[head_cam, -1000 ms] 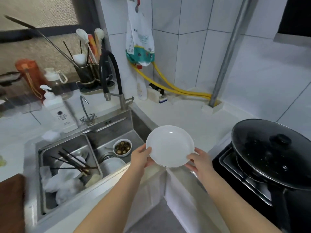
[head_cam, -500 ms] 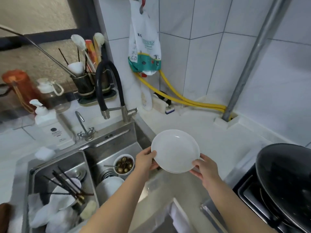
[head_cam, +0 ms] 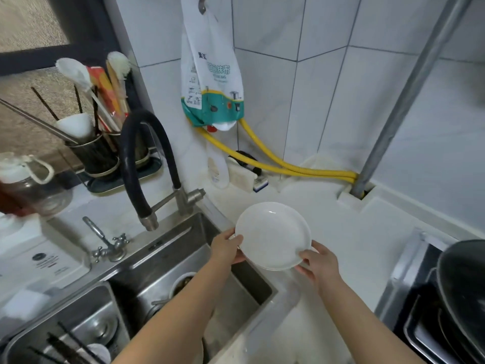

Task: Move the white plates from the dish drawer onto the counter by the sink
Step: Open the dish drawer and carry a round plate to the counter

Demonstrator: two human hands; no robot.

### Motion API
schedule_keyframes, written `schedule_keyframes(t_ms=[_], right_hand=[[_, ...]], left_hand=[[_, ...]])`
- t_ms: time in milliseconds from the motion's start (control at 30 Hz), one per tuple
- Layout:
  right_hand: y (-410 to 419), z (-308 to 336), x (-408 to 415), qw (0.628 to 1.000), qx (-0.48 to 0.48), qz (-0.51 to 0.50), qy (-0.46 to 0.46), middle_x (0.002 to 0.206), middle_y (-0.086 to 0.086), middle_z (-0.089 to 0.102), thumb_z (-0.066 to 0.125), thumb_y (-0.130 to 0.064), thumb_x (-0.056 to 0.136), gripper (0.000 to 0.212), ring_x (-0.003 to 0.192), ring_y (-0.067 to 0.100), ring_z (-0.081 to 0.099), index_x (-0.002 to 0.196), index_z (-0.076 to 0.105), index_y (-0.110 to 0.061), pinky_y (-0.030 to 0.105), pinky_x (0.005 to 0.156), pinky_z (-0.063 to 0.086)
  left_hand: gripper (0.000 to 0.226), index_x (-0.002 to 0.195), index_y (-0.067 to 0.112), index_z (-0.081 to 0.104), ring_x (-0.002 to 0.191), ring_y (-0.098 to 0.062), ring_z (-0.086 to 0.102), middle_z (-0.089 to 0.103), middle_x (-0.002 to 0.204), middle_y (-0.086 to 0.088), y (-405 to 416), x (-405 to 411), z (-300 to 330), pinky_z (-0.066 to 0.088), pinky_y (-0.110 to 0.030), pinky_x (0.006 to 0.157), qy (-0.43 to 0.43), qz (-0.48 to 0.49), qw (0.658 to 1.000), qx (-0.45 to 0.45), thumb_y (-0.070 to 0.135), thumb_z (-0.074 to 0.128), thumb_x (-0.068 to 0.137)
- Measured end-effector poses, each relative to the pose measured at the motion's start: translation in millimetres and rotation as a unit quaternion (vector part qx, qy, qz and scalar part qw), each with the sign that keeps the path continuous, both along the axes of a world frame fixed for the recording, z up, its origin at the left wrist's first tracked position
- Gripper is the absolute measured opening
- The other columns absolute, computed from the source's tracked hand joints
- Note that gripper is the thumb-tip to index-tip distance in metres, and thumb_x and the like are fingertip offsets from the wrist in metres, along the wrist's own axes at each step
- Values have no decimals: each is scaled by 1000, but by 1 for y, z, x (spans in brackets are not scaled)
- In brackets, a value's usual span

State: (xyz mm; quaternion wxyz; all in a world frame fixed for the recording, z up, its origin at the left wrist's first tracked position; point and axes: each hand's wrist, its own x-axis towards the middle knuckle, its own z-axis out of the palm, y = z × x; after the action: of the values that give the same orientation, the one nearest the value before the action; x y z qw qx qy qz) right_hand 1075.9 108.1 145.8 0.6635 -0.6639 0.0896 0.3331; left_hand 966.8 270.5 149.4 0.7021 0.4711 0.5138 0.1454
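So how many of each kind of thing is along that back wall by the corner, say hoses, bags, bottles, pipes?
Yellow hoses: 2
Hanging plastic bag: 1
White bottle: 1
Grey metal pipe: 1
Scrub brush: 1
Total: 6

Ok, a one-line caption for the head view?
Both hands, left and right, hold a round white plate above the white counter beside the steel sink.

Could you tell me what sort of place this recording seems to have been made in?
Most likely a small home kitchen: a steel sink with a black-hosed faucet, a utensil holder beside it, and a stove with a dark pan at the right.
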Motion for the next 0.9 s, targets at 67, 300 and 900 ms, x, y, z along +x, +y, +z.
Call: schedule_keyframes(t_ms=[67,300,900], right_hand=[[9,-4,8,1000,0,2,-6,110,10,57,53,9,83,47,85,28,61,127,52,-6,40,79,53],[37,-31,41,997,-52,26,-46,86,1,63,54,3,83,30,79,25,63,109,63,-10,39,69,55],[74,-71,93,997,-52,39,-32,87,5,66,56,9,82,29,90,29,63,106,65,-6,40,80,55]], left_hand=[[43,135,12,51,91,-31,62,58,131,-17,10,9,-5,56,-48,86,14,1,1000,4,3,54,93],[44,136,8,49,105,-34,61,56,132,-17,31,40,-27,56,-51,87,53,2,999,4,3,54,93],[35,131,8,54,100,-32,59,60,124,-16,64,84,-63,56,-46,81,59,10,998,10,3,45,98]])
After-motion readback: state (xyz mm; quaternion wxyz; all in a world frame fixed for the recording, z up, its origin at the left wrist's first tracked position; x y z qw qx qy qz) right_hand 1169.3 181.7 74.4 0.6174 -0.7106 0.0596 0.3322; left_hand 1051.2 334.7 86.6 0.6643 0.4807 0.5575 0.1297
